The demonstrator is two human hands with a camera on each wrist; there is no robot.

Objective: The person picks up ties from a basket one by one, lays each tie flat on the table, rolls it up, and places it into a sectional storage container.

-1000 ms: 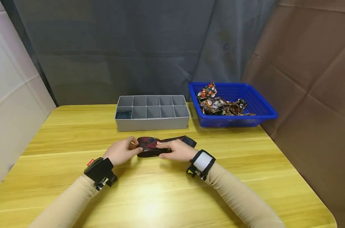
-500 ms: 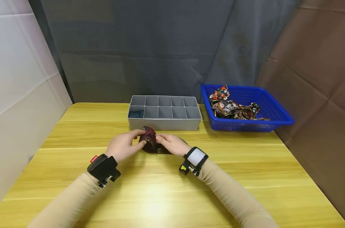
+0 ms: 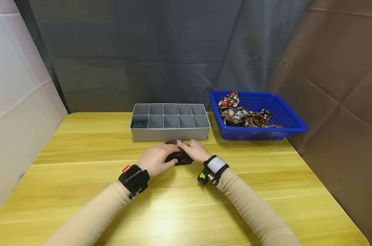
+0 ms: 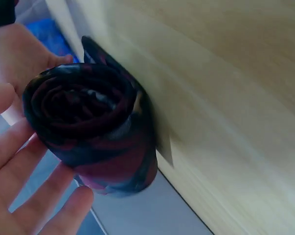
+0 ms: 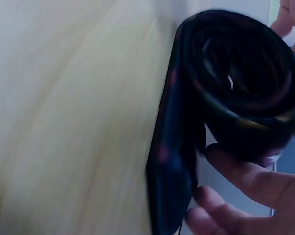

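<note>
1. Dark maroon-and-black patterned fabric tie [image 3: 179,156], wound into a tight coil, sits on the yellow wooden surface [image 3: 173,205] just in front of the grey plastic divided organiser box [image 3: 170,122], between the two hands.
2. Left hand [image 3: 156,159]: grasping the coil from the left side. In the left wrist view the roll [image 4: 91,127] rests against the fingers [image 4: 20,196], which are only lightly bent beneath it, with the spiral end facing the camera.
3. Right hand [image 3: 196,151]: grasping the coil from the right side. In the right wrist view the fingers [image 5: 245,181] curl under the roll [image 5: 240,78], and a short flat tail of the tie runs down along the surface beside them.
4. The fingertips of both hands meet over the top of the coil in the head view; most of the coil is covered by them.
5. Both forearms wear beige sleeves, each with a wrist-mounted camera strap.
6. Organiser box: ten compartments in two rows; the front-left compartment holds a dark item, detail not discernible.
7. Blue plastic mesh basket [image 3: 284,118] stands to the right of the organiser, holding a heap of multicoloured patterned fabric ties [image 3: 241,112].
</note>
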